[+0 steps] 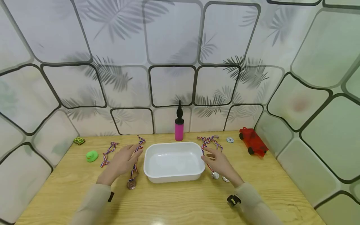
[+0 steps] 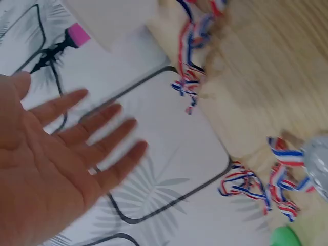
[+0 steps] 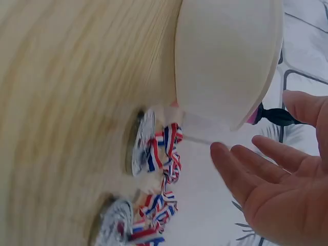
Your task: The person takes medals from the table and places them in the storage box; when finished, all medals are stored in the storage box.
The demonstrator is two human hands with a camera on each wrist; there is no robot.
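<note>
A white rectangular tray (image 1: pixel 174 179) stands in the middle of the wooden table. My left hand (image 1: pixel 121 162) hovers left of it with fingers spread, above a bronze-coloured medal (image 1: pixel 131 184) on a striped ribbon. Farther left lies another ribbon (image 1: pixel 105 157); a silvery medal (image 2: pixel 318 164) beside it shows in the left wrist view. Right of the tray, my right hand (image 1: pixel 220 163) is held in the air, fingers extended, holding nothing. Below it lie two silvery medals, one nearer the tray (image 1: pixel 215 175) and one farther right (image 1: pixel 226 179), their red, white and blue ribbons (image 3: pixel 166 169) partly hidden by the hand.
Behind the tray stands a pink and black hand pump (image 1: pixel 179 129). A green rubber duck (image 1: pixel 91 156) and a small green toy vehicle (image 1: pixel 79 141) are at left. A round blue-white token (image 1: pixel 230 140) and a red toy car (image 1: pixel 252 141) sit at back right. Patterned walls enclose the table.
</note>
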